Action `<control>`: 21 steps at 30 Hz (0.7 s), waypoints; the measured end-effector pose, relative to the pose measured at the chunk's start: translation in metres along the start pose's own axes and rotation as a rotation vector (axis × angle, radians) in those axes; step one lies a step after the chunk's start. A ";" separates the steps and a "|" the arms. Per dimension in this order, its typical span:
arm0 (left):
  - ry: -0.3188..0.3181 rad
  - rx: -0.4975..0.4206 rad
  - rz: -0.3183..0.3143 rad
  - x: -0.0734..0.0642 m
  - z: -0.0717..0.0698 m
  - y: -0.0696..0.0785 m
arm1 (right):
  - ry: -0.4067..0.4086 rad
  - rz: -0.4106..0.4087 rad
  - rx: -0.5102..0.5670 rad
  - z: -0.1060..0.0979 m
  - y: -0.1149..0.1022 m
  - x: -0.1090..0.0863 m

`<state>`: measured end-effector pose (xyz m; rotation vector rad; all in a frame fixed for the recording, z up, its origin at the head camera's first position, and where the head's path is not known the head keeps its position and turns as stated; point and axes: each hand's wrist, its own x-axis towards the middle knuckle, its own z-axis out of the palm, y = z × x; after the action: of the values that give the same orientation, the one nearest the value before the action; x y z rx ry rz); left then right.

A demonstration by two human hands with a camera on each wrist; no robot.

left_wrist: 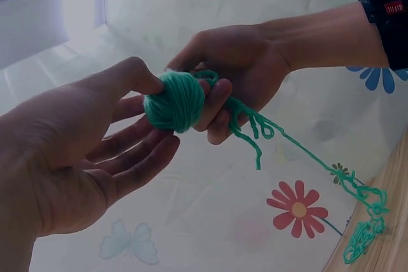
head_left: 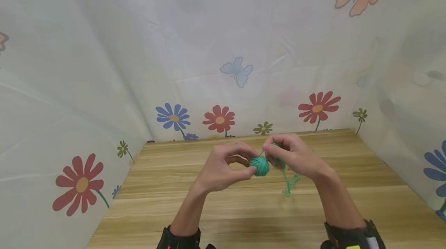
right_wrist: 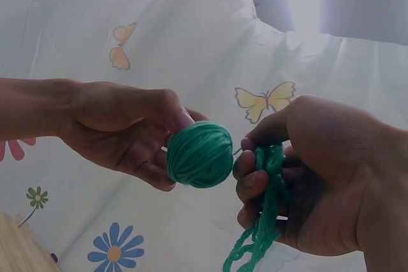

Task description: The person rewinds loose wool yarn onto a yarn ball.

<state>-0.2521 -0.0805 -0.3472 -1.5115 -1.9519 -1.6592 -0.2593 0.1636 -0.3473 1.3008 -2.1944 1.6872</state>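
Note:
A small ball of green yarn (head_left: 259, 165) is held between the thumb and fingertips of my left hand (head_left: 226, 165), above the table. Close to its right, my right hand (head_left: 294, 156) pinches a strand that runs to the ball. Loose loops of green yarn (right_wrist: 271, 202) lie bunched within the right hand's curled fingers, as the right wrist view shows. From that hand a slack, tangled tail of yarn (left_wrist: 366, 202) hangs down to the wooden surface. In the left wrist view the ball (left_wrist: 175, 101) partly hides the right fingertips.
Beneath the hands is a wood-grain table (head_left: 167, 194). A pale curtain (head_left: 195, 28) printed with flowers and butterflies surrounds it at the back and both sides. Each wrist carries a dark strap (head_left: 353, 235) with a device.

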 end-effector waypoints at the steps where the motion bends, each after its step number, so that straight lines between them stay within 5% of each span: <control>1: 0.004 0.022 -0.001 0.001 0.000 0.002 | 0.007 -0.016 -0.002 0.000 0.000 0.000; 6: 0.021 0.105 -0.008 0.000 0.001 -0.001 | 0.075 -0.081 0.050 0.001 -0.003 0.000; 13: 0.043 0.154 -0.034 -0.002 0.000 -0.024 | 0.184 -0.124 0.169 0.000 -0.009 0.000; 21: 0.157 0.194 -0.063 -0.004 -0.002 -0.030 | 0.006 -0.233 0.132 0.000 -0.008 0.000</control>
<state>-0.2739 -0.0801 -0.3682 -1.2251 -2.0267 -1.5110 -0.2542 0.1636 -0.3409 1.5125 -1.8696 1.7655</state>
